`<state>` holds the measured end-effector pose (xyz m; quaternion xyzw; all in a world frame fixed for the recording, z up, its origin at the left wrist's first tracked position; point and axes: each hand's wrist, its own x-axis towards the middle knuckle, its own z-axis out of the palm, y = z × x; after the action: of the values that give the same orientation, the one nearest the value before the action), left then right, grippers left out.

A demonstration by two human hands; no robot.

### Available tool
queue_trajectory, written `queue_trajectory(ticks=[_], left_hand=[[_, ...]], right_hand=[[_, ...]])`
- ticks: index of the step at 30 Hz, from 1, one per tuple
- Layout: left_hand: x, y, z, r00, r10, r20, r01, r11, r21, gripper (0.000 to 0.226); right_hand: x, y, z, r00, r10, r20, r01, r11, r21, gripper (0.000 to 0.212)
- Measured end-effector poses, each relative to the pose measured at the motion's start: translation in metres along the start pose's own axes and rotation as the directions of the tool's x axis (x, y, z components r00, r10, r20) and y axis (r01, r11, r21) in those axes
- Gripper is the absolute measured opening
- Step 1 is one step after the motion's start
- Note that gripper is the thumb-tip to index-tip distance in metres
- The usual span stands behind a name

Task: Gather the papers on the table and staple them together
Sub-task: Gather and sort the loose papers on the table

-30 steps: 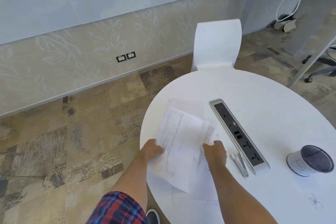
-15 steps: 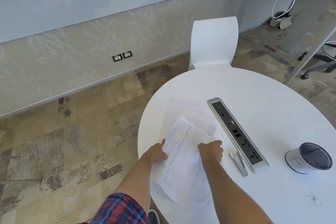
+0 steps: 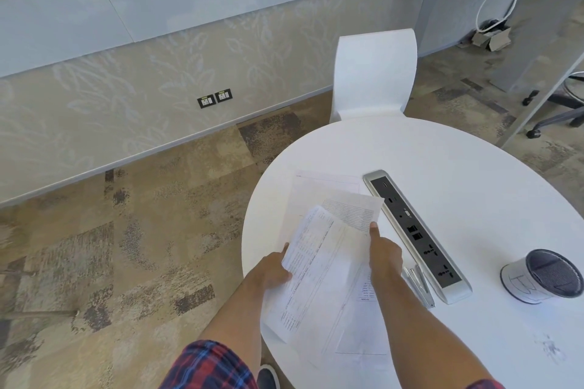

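Note:
On the round white table [image 3: 458, 167] lie several printed papers. My left hand [image 3: 271, 271] grips the left edge of the top sheet [image 3: 319, 271], which is lifted slightly. My right hand [image 3: 384, 253] rests on the papers' right side, its index finger stretched forward onto a second sheet [image 3: 357, 208] that fans out toward the power strip. A third sheet [image 3: 319, 186] lies flat farther back. A silver stapler [image 3: 420, 286] lies just right of my right hand, against the power strip.
A long silver and black power strip [image 3: 417, 237] runs diagonally across the table. A white cup with a dark inside [image 3: 542, 275] lies on its side at the right. A white chair [image 3: 374, 73] stands behind the table. Patterned carpet lies to the left.
The top sheet has come down from a raised, curled position toward the table. My right hand slid forward and its index finger now points onto the second sheet.

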<state>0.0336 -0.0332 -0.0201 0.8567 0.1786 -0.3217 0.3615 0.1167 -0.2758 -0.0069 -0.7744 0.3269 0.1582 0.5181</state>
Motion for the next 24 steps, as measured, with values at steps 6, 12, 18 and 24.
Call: queue_trajectory(ticks=[6,12,18,24], left_hand=[[0.000,-0.002,0.001,1.000,-0.001,0.006,0.001,1.000,-0.010,0.062],[-0.003,0.001,-0.008,0.999,0.019,-0.039,-0.029,0.963,-0.270,0.043],[-0.011,0.013,-0.030,0.981,-0.026,-0.190,-0.069,0.877,-0.475,0.032],[-0.025,0.026,-0.048,0.957,-0.016,-0.290,-0.198,0.694,-0.692,0.028]], right_hand=[[0.012,-0.012,-0.014,0.990,-0.127,0.062,0.133,0.987,-0.094,0.020],[0.003,-0.036,-0.025,0.958,-0.274,-0.087,0.268,0.961,-0.073,0.027],[-0.014,-0.061,-0.042,0.833,-0.501,-0.232,0.539,0.830,0.143,0.028],[-0.033,-0.059,-0.046,0.582,-0.811,-0.068,0.797,0.551,0.246,0.017]])
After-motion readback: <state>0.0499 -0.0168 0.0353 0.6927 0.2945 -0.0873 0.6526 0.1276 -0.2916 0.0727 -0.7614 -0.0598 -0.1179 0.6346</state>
